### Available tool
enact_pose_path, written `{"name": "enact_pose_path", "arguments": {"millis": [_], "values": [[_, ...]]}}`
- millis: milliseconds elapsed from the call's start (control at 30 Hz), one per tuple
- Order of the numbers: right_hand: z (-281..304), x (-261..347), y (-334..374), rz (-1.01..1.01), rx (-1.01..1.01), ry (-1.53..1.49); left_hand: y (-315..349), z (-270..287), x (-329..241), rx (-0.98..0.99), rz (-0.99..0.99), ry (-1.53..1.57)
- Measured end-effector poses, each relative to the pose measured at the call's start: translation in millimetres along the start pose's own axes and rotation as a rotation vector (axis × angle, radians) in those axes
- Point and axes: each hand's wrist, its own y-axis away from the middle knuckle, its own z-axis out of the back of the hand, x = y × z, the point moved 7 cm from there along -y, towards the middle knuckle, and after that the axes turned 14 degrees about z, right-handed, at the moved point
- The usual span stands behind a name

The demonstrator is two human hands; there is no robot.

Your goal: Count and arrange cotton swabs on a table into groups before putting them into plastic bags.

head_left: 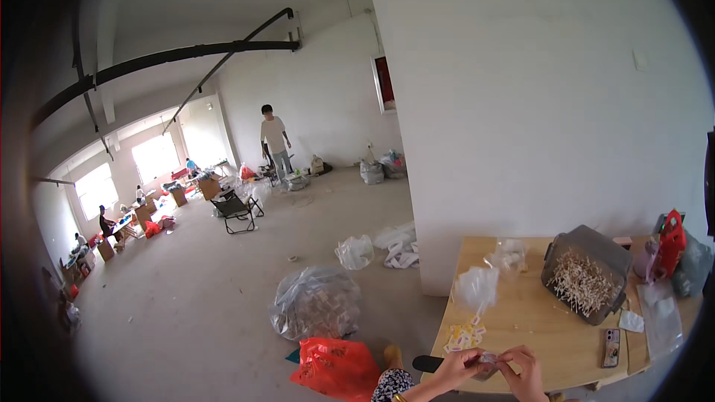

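Note:
My left hand [459, 369] and my right hand [523, 372] meet over the near edge of a wooden table [536, 357]. Between them is a small clear plastic bag [488, 358], its upper edge pinched by the fingers of both hands. What the bag holds is too small to tell. Just beyond my left hand lie several small yellow and white printed slips [465, 336]. Farther back on the table stands a grey plastic bin [581, 242], tilted in view, with a heap of short thin sticks like cotton swabs [582, 283] in it.
Clear plastic bags [477, 287] lie at the table's left side. A phone [611, 348] and a red bag [672, 237] are to the right. On the floor sit a red plastic bag [339, 368] and a large filled clear bag [316, 304]. A person [275, 138] stands beyond a folding chair [235, 211].

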Motion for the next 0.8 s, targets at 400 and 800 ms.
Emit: {"name": "enact_pose_path", "arguments": {"millis": [400,800], "values": [[-2,6,-7,-0.038,-0.036,-0.060,6,11,-28,-0.157,-0.233,-0.161],[-13,-40,15,-0.227,-0.210,-0.269,9,16,-34,-0.194,-0.314,-0.027]]}}
